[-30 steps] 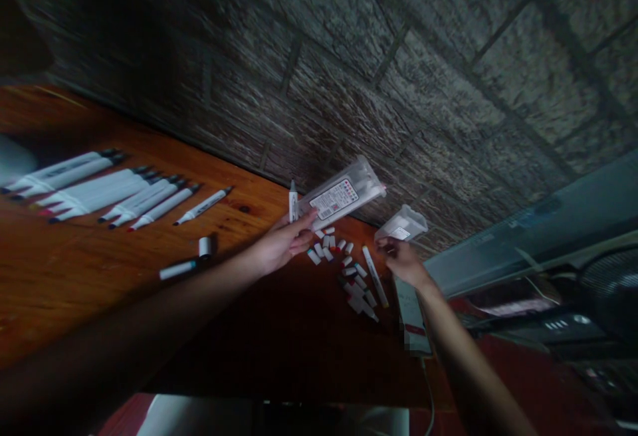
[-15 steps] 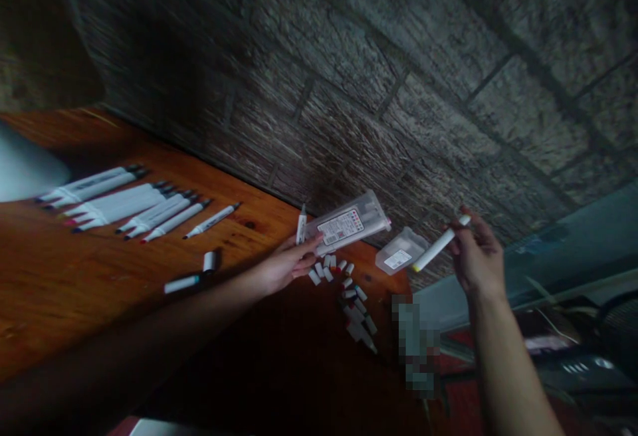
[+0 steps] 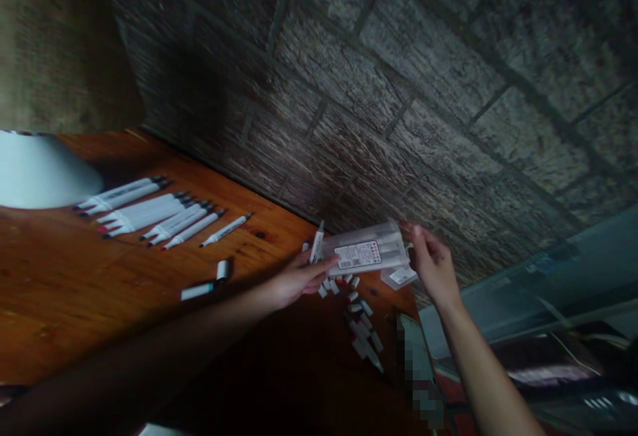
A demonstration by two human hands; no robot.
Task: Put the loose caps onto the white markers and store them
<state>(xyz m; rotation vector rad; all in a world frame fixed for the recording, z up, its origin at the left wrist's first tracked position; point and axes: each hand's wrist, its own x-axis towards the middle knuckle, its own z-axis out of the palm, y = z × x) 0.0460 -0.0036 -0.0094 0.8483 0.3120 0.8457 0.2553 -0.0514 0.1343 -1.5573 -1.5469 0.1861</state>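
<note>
My left hand is closed around the near end of a clear plastic marker case with a printed label. A white uncapped marker sticks up beside its fingers. At the case's far end, my right hand is closed with its fingers at the opening. The white marker it carries is mostly hidden by the case and fingers. Just below lies a clear plastic lid with a small label. Loose white marker caps are scattered on the table beneath the case.
Several uncapped white markers lie in a row on the wooden table. Nearer me are a teal-banded white piece and a cap. A lamp stands at left. A stone-patterned wall rises behind the table.
My right hand has moved left with the yellow-tipped marker to the case's open end. The case has turned slightly in my left hand. The whole view has shifted, showing more of the lamp.
</note>
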